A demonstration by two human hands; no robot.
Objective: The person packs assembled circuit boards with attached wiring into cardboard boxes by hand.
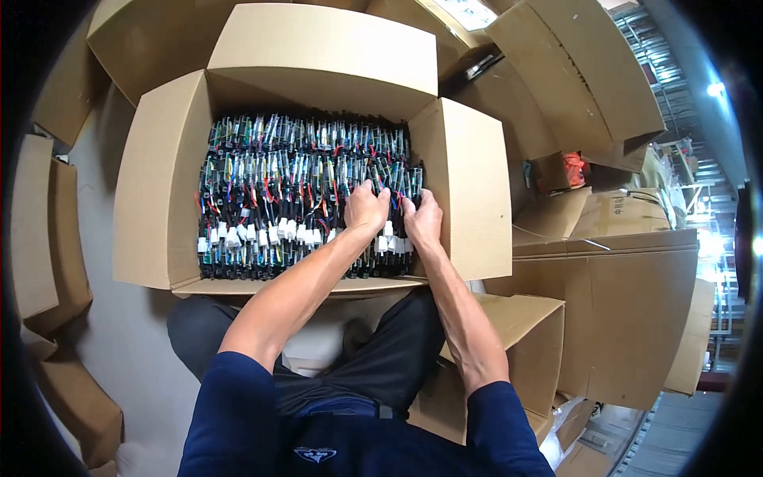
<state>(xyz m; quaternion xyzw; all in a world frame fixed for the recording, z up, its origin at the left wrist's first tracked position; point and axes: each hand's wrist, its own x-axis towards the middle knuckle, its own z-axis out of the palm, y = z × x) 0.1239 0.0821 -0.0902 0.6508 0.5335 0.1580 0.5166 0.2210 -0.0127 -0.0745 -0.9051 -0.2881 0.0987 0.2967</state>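
Clock read from my hands: big box's flaps (pixel 481 191) fold outward at 9, 11 and 3, the 3 o'clock wall close beside my right hand (pixel 423 219), more cardboard boxes (pixel 32 222) at 9, a tall box (pixel 620 318) at 4, a small open box (pixel 540 338) nearer at 4:30. Wired parts (pixel 294 171) with white plugs (pixel 298 231) pack the big box (pixel 318 89) in rows, running from under my left hand (pixel 367 210) toward 9; both hands' fingers curl in at that 3 o'clock end, fingertips buried, can't tell if gripping.
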